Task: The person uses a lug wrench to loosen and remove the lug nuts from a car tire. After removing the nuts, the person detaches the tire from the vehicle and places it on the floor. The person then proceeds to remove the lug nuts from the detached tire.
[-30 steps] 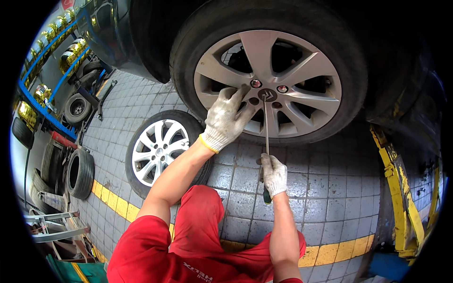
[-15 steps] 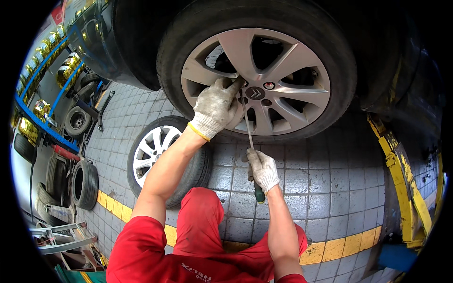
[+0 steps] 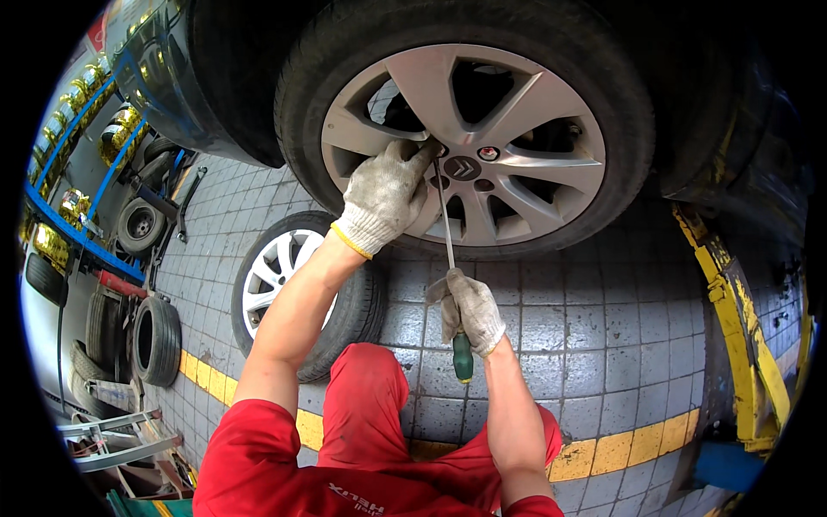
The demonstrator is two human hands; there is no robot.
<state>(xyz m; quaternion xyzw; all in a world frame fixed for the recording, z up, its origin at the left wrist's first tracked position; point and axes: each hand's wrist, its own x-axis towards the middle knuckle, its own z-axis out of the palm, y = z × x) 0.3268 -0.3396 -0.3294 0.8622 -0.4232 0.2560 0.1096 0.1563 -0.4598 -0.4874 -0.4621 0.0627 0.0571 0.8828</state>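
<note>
A silver alloy wheel (image 3: 521, 194) with a black tyre is mounted on a dark car body (image 3: 155, 95). My gloved left hand (image 3: 385, 191) is at the left of its hub, fingertips bent together at the upper-left bolt; what they hold, if anything, is hidden. My gloved right hand (image 3: 472, 312) grips a long screwdriver (image 3: 463, 358) with a green handle below the wheel. Its thin shaft runs up to that same bolt, beside my left fingertips. A red and silver bolt cover (image 3: 488, 153) shows right of that bolt, above the dark centre cap (image 3: 462, 170).
A loose alloy wheel (image 3: 280, 258) stands at lower left on the tiled floor (image 3: 603, 362). Blue racks (image 3: 103, 189) with wrapped tyres and several bare tyres (image 3: 155, 340) are along the left wall. A yellow lift arm (image 3: 732, 327) rises at the right. My red-clad knees are below.
My left hand and the screwdriver's tip have shifted left and up from the centre cap to the upper-left bolt. My right hand has moved a little left. The view has shifted slightly.
</note>
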